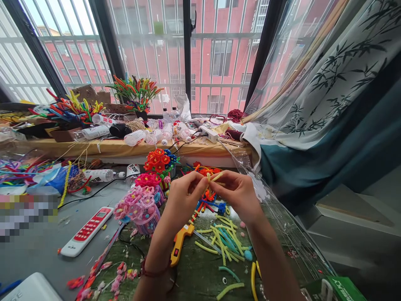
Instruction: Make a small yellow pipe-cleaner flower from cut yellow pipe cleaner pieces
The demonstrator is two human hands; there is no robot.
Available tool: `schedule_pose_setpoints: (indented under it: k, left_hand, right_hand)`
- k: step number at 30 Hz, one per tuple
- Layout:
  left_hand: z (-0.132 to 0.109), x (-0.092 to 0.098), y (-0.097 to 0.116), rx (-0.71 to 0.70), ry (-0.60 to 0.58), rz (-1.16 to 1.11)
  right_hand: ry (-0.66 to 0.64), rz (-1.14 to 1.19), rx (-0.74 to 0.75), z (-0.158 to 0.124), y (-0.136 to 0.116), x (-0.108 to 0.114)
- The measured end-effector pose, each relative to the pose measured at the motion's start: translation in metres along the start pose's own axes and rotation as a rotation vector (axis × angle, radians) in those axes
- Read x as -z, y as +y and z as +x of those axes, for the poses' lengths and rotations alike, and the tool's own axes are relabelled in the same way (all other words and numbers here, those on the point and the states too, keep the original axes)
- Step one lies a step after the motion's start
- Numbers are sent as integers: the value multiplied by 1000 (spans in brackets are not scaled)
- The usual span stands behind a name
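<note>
Both hands meet above the work table, pinching one pale yellow pipe cleaner (216, 176) that is bent near its middle. My left hand (187, 193) grips it between thumb and index finger, and my right hand (238, 193) holds its other side the same way. Below them lie loose cut pipe cleaners (224, 240) in yellow-green and teal. A yellow glue gun (181, 243) rests beside my left forearm. Orange and blue pipe-cleaner pieces (208, 202) are partly hidden behind the fingers.
Pink pipe-cleaner flowers (138, 205) in a striped pot stand left, with red ones (156, 161) behind. A white remote (87, 232) lies on the grey surface. Plastic bottles (134, 138) crowd the windowsill. A green box (346, 288) sits lower right; a curtain (313, 167) hangs right.
</note>
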State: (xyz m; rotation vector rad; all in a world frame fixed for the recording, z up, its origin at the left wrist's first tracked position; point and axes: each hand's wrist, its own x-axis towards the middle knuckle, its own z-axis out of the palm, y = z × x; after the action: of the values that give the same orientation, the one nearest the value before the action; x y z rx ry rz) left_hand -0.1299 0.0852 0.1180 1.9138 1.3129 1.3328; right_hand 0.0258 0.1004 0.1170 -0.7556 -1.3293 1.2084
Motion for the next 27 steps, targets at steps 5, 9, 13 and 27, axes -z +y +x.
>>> schedule_pose_setpoints:
  k: [5,9,13,27]
  left_hand:
    - [-1,2,0,10,-19,-27]
    - [-2,3,0,12,-40,-31]
    - [-2,2,-1,14,-62,-18]
    - [-1,3,-1,64,-82,-170]
  right_hand:
    - [21,7,7,0,0,1]
    - [25,6,-23,0,-2,0]
    - [25,23,-29,0,-3,-1]
    - [-112,67,-101,3,1,1]
